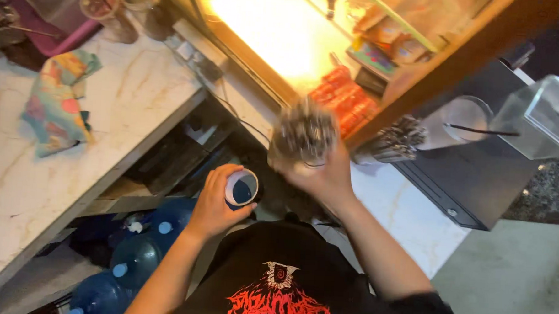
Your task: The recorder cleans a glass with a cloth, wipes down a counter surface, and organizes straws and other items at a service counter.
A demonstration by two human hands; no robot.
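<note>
Between the counters, left hand [213,204] fingers wrap the cup [241,189]; right hand [321,174] fingers grip the straw holder [303,136].

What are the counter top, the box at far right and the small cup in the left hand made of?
Counter top: looks like polished marble or a marble-look slab, pale with tan veins. Box: clear plastic, likely acrylic; see-through walls with bright edges. Small cup in the left hand: white rim, dark inside; paper or plastic, can't tell.
</note>
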